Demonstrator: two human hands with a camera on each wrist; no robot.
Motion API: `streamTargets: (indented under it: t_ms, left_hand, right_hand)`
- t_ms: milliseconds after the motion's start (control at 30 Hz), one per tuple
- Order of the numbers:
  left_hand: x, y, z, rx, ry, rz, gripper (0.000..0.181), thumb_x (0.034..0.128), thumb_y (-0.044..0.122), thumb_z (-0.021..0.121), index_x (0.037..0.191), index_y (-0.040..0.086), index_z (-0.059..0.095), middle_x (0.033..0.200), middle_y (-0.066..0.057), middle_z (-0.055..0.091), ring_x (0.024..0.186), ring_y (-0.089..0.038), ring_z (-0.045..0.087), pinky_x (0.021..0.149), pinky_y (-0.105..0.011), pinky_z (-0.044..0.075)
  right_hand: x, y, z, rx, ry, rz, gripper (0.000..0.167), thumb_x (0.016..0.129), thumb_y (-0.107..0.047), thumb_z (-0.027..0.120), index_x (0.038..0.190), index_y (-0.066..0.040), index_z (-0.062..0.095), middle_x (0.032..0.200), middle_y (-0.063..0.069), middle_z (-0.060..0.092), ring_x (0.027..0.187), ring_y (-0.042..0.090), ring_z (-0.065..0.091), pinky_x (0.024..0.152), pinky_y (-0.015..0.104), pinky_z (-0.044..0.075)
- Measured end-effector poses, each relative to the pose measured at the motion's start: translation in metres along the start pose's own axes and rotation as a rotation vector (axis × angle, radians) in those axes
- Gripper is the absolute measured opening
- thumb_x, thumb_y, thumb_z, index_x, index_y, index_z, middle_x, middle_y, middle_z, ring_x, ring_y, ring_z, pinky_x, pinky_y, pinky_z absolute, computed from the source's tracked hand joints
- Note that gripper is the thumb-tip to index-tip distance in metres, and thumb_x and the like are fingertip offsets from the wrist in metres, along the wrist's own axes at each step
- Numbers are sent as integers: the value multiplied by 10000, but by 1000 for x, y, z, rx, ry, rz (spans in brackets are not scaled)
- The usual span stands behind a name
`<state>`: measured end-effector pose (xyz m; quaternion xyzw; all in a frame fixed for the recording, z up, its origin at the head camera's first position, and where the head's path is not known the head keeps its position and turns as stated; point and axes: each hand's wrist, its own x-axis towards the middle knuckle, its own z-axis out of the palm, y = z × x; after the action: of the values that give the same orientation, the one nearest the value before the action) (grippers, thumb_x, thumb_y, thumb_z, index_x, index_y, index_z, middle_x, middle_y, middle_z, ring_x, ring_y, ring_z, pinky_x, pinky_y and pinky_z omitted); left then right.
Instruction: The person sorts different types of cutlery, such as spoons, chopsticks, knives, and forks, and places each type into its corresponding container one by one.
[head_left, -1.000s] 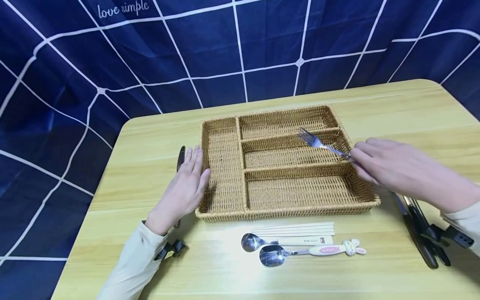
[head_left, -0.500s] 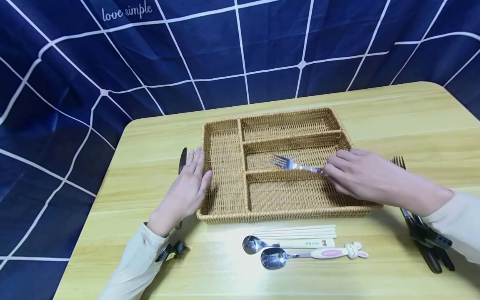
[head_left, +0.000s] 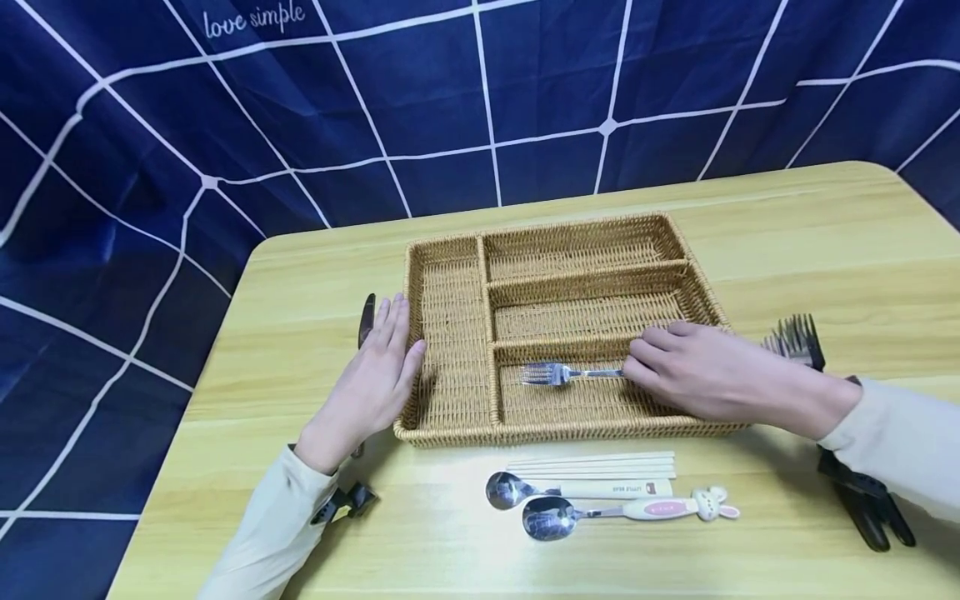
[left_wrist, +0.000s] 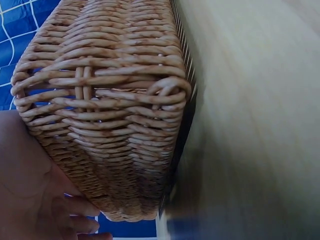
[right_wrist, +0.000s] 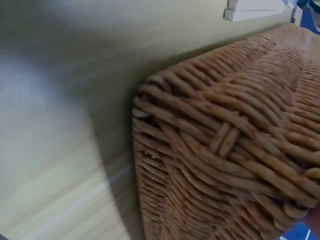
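Nearer and slightly further left than half a second ago, the fork (head_left: 555,374) has come from across the divider to the near right compartment of the wicker tray (head_left: 600,432), its handle turned more level and its tines toward the left. The right hand (head_left: 697,375) has travelled with it; that grip is curled, pinching the handle end, though the fingertips themselves are hidden. Whether the fork touches the compartment floor, I cannot tell.

At the tray's left wall the left hand (head_left: 363,383) stays put, its grip flat with fingers straight and close together, the thumb over the rim. The left wrist view shows that hand against the woven edge. A dark-ended utensil (head_left: 366,320) lies just left of the tray, partly covered by it.

On the bench (head_left: 315,275), near side of the tray, lie pale chopsticks (head_left: 592,462), a cream-handled spoon (head_left: 600,488) and, nearest, a rabbit-ended spoon (head_left: 645,508). To the right, fork tines (head_left: 797,337) and black handles (head_left: 870,512) show on either side of the right forearm.
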<state>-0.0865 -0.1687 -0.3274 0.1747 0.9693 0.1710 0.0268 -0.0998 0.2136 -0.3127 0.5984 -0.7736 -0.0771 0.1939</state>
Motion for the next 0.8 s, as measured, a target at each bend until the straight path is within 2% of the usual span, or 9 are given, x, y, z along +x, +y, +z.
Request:
streamTargets:
  t_ms: [167,233,433,600,800]
  left_hand:
    - [-1,-1,1,-8,3,2,627,1068,334,245,1512,-65,54,1590,-209,25,1463,-358,14,1180,-498,111]
    - [-1,0,1,-12,1,-1,625,1068,324,257,1512,-67,55,1590,-209,24,1463,-359,15,1179,-502,112]
    - [-1,1,1,-12,4,-8,620,1068,311,272,1508,-74,69,1588,-213,30,1462,-364,24,1181,-493,110]
    - [0,0,2,-15,11,-14,621,1067,313,275,1508,-74,73,1587,-219,45,1463,-358,23,1181,-495,112]
    - [0,-1,5,-21,17,-17,620,1068,322,255,1510,-68,62,1584,-236,57,1462,-365,22,1178,-504,114]
  right_hand:
    - [7,0,3,-13,-37,-41,229,836,-6,236,909,-55,448,748,33,438,643,164,451,487,281,457]
    - [10,-1,6,-20,-43,-56,244,825,11,220,900,-60,442,723,21,411,609,151,425,451,260,420]
    - [13,-2,12,-54,-67,-93,261,889,2,182,896,-79,430,682,-1,366,520,114,346,380,203,265]
    - [14,-2,18,-55,-124,-113,231,915,-16,212,905,-88,431,646,-21,367,485,73,297,379,176,238]
    - [14,-3,29,-58,-97,-122,378,950,-13,44,850,-100,398,598,-29,349,461,50,254,373,168,211]
